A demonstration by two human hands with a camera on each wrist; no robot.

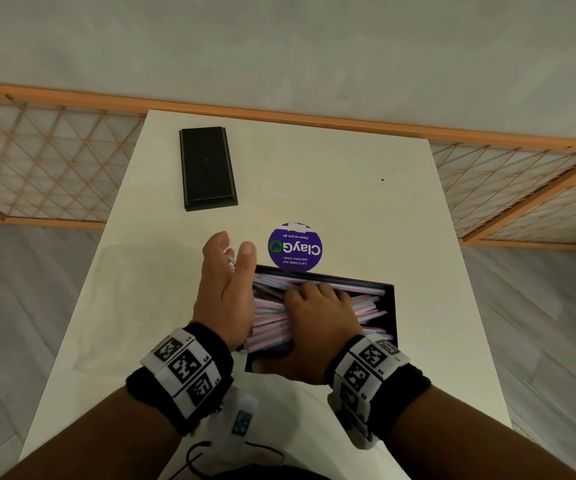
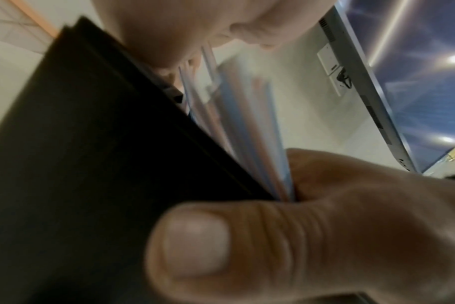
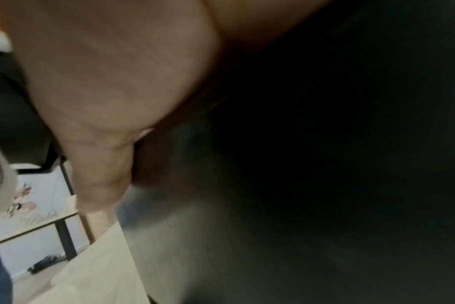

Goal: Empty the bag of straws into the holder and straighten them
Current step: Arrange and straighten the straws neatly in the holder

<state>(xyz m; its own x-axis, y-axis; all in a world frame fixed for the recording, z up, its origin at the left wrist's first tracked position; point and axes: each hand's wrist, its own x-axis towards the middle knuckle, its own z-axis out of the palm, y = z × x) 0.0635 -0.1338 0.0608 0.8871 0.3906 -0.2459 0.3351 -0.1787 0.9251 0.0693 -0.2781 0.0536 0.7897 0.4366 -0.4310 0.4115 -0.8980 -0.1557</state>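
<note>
A black rectangular holder sits on the white table, filled with pink, blue and white straws lying lengthwise and uneven. My left hand stands on edge at the holder's left end, its fingers straight and its palm against the straw ends. My right hand lies over the middle of the pile, fingers curled down into the straws and thumb along the near side. The left wrist view shows the straws beside the dark holder wall. The right wrist view shows only my palm and darkness.
A black lid lies at the table's far left. A round purple sticker is on the table just beyond the holder. A faint clear plastic outline, possibly the bag, lies left of my left hand. Wooden lattice screens stand behind the table.
</note>
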